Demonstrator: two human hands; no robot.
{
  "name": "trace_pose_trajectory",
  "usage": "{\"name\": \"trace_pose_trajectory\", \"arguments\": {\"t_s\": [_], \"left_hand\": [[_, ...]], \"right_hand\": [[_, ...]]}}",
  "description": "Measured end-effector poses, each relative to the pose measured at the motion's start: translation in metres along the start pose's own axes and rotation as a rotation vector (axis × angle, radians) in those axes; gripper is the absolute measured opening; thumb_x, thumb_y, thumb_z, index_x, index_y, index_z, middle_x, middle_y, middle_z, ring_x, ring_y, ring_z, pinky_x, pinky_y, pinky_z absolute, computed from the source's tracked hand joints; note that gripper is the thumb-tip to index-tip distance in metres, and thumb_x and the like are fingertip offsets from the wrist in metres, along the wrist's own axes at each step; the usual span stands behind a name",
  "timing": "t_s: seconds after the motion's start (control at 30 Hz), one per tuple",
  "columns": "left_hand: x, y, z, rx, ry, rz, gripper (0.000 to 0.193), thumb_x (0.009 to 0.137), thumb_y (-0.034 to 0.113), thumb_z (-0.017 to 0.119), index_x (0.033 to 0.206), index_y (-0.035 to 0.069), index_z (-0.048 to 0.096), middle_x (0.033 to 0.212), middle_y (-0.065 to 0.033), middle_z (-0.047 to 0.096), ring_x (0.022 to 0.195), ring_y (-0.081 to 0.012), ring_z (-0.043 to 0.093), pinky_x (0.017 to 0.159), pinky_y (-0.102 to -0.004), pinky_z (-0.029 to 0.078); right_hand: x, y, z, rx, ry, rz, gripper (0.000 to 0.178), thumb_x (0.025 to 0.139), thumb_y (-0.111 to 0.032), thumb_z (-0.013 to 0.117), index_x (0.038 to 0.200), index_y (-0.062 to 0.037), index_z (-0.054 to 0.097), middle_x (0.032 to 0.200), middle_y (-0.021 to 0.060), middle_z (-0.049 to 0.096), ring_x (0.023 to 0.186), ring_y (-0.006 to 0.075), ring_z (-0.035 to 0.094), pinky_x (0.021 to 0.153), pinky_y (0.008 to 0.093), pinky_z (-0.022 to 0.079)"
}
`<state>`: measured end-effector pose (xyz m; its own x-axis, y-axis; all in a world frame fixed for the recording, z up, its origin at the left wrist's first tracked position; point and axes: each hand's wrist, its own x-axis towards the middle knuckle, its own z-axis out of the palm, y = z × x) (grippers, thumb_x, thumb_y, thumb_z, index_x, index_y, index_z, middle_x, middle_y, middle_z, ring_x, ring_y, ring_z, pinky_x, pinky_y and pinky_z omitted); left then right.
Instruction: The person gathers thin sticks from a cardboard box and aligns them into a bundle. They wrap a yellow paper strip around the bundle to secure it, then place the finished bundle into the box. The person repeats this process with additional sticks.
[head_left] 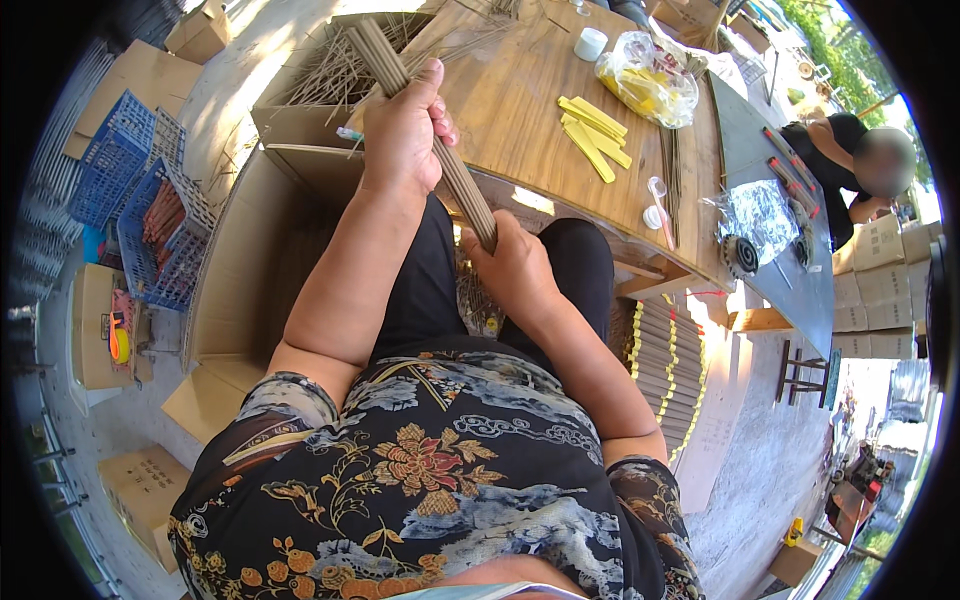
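A bundle of thin brown sticks (460,185), which look like incense sticks, slants across my lap in front of the wooden table (500,110). My left hand (405,135) is closed around its upper part, and the far end sticks out past my fist. Round the near end, the fingers of my right hand (515,265) are closed. On the table to the right lie several yellow paper strips (597,135). Beside them sits a see-through plastic bag (650,80) with more yellow strips inside. Long loose sticks (672,165) lie further right.
Loose sticks (335,75) fill an open carton at the far left. An empty-looking cardboard box (250,260) stands beside my left leg, with blue crates (160,240) beyond. Yellow-banded stick bundles (665,365) lie at right. A person (845,160) leans near the grey table (790,280).
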<state>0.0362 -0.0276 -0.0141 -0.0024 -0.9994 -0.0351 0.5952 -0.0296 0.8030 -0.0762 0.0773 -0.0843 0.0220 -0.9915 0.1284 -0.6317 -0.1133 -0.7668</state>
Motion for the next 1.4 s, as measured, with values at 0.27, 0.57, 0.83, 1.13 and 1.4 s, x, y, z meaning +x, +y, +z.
{"name": "trace_pose_trajectory", "arguments": {"t_s": [0.27, 0.57, 0.83, 1.13, 1.4], "left_hand": [[0.026, 0.01, -0.029, -0.282, -0.334, -0.255, 0.027, 0.083, 0.028, 0.062, 0.068, 0.013, 0.045, 0.052, 0.0049, 0.041, 0.044, -0.0057, 0.038, 0.042, -0.0205, 0.033], [0.024, 0.01, -0.025, -0.175, -0.16, -0.24, 0.028, 0.083, 0.027, 0.062, 0.068, 0.013, 0.043, 0.053, 0.005, 0.042, 0.043, -0.0054, 0.037, 0.042, -0.021, 0.033], [0.031, 0.008, -0.034, -0.194, -0.078, -0.212, 0.027, 0.084, 0.027, 0.06, 0.069, 0.011, 0.044, 0.051, 0.0041, 0.042, 0.042, -0.006, 0.038, 0.041, -0.0208, 0.033], [0.041, 0.013, -0.048, -0.543, -0.545, -0.254, 0.027, 0.088, 0.027, 0.054, 0.069, 0.01, 0.046, 0.049, 0.0028, 0.041, 0.041, -0.008, 0.038, 0.041, -0.0228, 0.034], [0.039, 0.019, -0.048, -0.375, -0.292, -0.256, 0.03, 0.089, 0.027, 0.052, 0.067, 0.009, 0.044, 0.047, 0.0036, 0.037, 0.039, -0.0069, 0.035, 0.039, -0.0218, 0.031]], "right_hand": [[-0.008, -0.009, -0.028, 0.879, -0.731, 0.458, 0.027, 0.085, -0.023, 0.056, 0.074, -0.0005, 0.047, 0.058, 0.0069, 0.05, 0.05, 0.018, 0.05, 0.05, 0.0318, 0.043], [-0.009, -0.009, -0.028, 1.051, -0.793, 0.528, 0.027, 0.085, -0.02, 0.056, 0.066, -0.0084, 0.041, 0.054, -0.0009, 0.041, 0.039, 0.0077, 0.037, 0.034, 0.0227, 0.032], [-0.01, 0.0, -0.013, 0.473, -0.439, 0.262, 0.019, 0.085, -0.019, 0.056, 0.074, -0.0073, 0.045, 0.055, -0.0007, 0.042, 0.039, 0.007, 0.036, 0.035, 0.0225, 0.032], [-0.018, -0.001, -0.029, 1.448, -0.988, 0.61, 0.021, 0.085, -0.019, 0.059, 0.072, -0.0093, 0.045, 0.053, -0.0046, 0.037, 0.038, 0.0053, 0.035, 0.034, 0.0197, 0.031], [-0.016, -0.007, -0.026, 0.767, -0.671, 0.406, 0.022, 0.086, -0.02, 0.057, 0.072, -0.0092, 0.043, 0.052, -0.0031, 0.039, 0.039, 0.006, 0.037, 0.035, 0.0212, 0.032]]}}
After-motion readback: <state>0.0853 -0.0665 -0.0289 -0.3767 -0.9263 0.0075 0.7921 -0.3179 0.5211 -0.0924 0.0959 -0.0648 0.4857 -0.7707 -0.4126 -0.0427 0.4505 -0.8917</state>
